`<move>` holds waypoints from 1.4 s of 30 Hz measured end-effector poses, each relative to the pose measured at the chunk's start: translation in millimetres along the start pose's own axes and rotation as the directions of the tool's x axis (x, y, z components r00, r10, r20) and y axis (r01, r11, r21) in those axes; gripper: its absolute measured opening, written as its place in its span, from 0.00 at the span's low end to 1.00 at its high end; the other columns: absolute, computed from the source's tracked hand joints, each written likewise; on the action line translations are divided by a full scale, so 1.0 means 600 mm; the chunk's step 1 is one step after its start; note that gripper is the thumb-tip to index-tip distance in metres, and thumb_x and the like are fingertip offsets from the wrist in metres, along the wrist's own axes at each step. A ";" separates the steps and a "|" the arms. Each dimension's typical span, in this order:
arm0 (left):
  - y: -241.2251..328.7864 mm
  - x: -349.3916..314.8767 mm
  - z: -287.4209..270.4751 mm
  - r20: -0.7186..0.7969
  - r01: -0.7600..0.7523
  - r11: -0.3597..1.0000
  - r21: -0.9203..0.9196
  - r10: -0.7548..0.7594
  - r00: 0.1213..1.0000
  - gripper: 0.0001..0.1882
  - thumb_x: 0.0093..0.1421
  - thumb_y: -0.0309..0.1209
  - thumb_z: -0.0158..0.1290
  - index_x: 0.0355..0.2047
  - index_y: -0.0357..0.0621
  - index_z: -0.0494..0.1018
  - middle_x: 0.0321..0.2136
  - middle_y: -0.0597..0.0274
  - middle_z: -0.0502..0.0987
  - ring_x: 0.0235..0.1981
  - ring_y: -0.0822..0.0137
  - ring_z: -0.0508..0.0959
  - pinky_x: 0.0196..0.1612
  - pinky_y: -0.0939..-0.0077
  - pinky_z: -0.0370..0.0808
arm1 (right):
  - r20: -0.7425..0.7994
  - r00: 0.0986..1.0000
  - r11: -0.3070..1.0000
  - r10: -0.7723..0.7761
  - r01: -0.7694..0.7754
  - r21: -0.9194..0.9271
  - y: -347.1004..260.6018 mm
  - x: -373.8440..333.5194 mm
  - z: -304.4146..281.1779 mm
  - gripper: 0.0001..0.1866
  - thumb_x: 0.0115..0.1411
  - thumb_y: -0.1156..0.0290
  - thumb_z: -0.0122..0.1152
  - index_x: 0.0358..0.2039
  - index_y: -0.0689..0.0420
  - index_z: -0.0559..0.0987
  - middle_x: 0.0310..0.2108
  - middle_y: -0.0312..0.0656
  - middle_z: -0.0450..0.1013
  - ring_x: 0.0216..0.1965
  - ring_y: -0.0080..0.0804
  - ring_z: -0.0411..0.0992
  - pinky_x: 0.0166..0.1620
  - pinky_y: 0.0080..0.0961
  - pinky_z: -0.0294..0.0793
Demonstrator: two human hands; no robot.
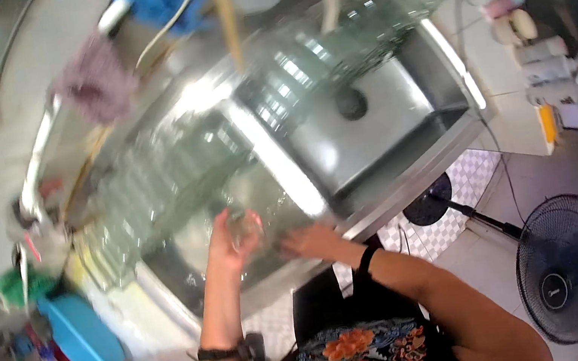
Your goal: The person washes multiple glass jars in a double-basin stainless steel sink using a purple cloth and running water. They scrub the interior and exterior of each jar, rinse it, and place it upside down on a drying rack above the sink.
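Note:
My left hand is over the left sink basin, its fingers curled around a small clear glass vessel, whose exact kind is hard to make out. To its right, my right hand reaches over the front rim of the same basin. Its fingers look stretched out and slightly blurred, with nothing visible in them. Water and a pale round shape show in the left basin. Rows of clear glass jars stand along the back of the left basin, and more glass jars line the back of the right one.
A bright steel divider separates the basins; the right basin has a dark drain. A black fan stands on the floor at right. On the left are a blue tub and a hanging purple cloth. Bottles stand far right.

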State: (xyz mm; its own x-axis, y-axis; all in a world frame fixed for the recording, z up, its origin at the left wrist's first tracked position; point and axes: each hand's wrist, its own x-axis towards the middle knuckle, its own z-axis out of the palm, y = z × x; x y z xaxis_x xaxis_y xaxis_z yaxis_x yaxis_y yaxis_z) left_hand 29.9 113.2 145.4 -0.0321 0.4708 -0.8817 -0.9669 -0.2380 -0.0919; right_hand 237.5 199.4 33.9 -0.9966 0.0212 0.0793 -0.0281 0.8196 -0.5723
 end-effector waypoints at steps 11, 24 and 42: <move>-0.245 0.172 0.582 0.529 -0.591 0.414 0.692 0.266 0.806 0.22 0.66 0.42 0.47 0.50 0.37 0.63 0.38 0.52 0.75 0.36 0.64 0.74 0.40 0.72 0.67 | 0.083 0.981 0.886 0.178 -0.196 0.419 0.011 -0.005 -0.011 0.12 0.61 0.61 0.48 0.37 0.55 0.74 0.26 0.46 0.70 0.30 0.43 0.75 0.33 0.34 0.75; -0.291 0.451 0.738 0.369 -0.533 0.345 0.773 0.440 0.819 0.31 0.64 0.40 0.46 0.61 0.32 0.56 0.62 0.44 0.58 0.62 0.50 0.60 0.57 0.57 0.62 | -0.094 0.991 0.994 -0.099 0.095 -0.050 0.036 -0.003 0.116 0.13 0.56 0.68 0.50 0.43 0.55 0.71 0.38 0.45 0.72 0.34 0.32 0.77 0.33 0.27 0.78; -0.226 0.010 0.162 0.518 -0.725 0.389 0.569 0.515 0.683 0.17 0.63 0.25 0.48 0.53 0.42 0.66 0.43 0.60 0.72 0.40 0.69 0.78 0.41 0.77 0.74 | 0.334 0.785 0.480 0.523 -0.594 0.646 -0.002 0.085 -0.042 0.09 0.62 0.66 0.54 0.38 0.56 0.72 0.34 0.41 0.73 0.28 0.31 0.72 0.28 0.26 0.71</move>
State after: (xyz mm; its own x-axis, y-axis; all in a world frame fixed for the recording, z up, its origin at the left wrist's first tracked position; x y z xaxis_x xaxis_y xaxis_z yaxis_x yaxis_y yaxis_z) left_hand 136.3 231.0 197.4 -0.6514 0.6385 -0.4099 -0.4969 0.0493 0.8664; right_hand 188.6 213.7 59.2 -0.8224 0.2540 -0.5091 0.5287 0.0109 -0.8487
